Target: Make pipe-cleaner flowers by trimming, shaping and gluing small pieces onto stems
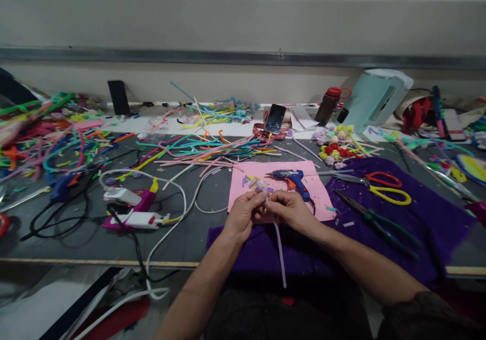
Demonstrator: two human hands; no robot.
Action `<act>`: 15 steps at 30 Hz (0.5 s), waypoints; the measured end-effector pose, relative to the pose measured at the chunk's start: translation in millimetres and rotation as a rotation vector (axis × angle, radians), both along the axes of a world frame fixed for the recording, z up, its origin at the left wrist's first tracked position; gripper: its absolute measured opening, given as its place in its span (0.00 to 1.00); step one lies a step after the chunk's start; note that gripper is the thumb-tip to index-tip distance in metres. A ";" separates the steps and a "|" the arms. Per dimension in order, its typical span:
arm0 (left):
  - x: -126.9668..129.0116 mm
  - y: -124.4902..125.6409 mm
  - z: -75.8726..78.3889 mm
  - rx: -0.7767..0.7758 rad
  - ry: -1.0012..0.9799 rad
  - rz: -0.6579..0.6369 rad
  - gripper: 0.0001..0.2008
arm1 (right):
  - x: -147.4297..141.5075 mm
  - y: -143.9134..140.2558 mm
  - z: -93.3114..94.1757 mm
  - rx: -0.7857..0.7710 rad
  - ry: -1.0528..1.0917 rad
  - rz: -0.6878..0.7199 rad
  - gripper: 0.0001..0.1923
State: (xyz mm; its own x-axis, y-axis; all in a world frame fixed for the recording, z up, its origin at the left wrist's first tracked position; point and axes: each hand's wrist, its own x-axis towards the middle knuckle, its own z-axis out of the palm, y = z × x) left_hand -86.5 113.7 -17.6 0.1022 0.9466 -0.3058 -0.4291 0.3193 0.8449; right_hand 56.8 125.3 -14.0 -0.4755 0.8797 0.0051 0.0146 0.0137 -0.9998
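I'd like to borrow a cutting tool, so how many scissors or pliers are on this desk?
2: yellow-and-red-handled scissors and dark green-handled pliers, both on the purple cloth right of the hands. Others may hide under the clutter.

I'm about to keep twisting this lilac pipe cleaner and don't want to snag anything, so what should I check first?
1. Both hands on the lilac pipe cleaner: left hand and right hand pinch its top. Ok.
2. Tail free: hangs over the table edge, unsnagged. Ok.
3. Glue gun clear of the fingers: lies on the pink sheet just behind the right hand. Not ok.
4. Glue gun hot: cannot tell.
5. Scissors and pliers apart from the hands: ok.
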 end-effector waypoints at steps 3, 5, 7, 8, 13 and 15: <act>-1.2 0.4 -2.6 -0.010 -0.046 -0.031 0.14 | 1.8 -0.2 3.4 0.038 0.000 -0.004 0.16; -1.5 0.4 -3.5 -0.010 -0.064 -0.039 0.13 | 4.9 1.1 6.2 0.070 -0.010 -0.035 0.18; -1.5 0.1 -3.2 -0.012 -0.068 -0.045 0.13 | 9.0 3.8 8.4 0.092 -0.029 -0.085 0.18; -1.4 0.0 -2.7 -0.016 -0.067 -0.048 0.13 | 11.0 5.6 9.0 0.104 -0.034 -0.119 0.18; -1.4 -0.2 -1.0 -0.017 -0.073 -0.069 0.14 | 13.8 11.4 7.3 0.151 -0.016 -0.193 0.11; -1.5 -0.6 -1.2 -0.015 -0.065 -0.080 0.14 | 12.1 11.0 5.4 0.169 -0.017 -0.159 0.13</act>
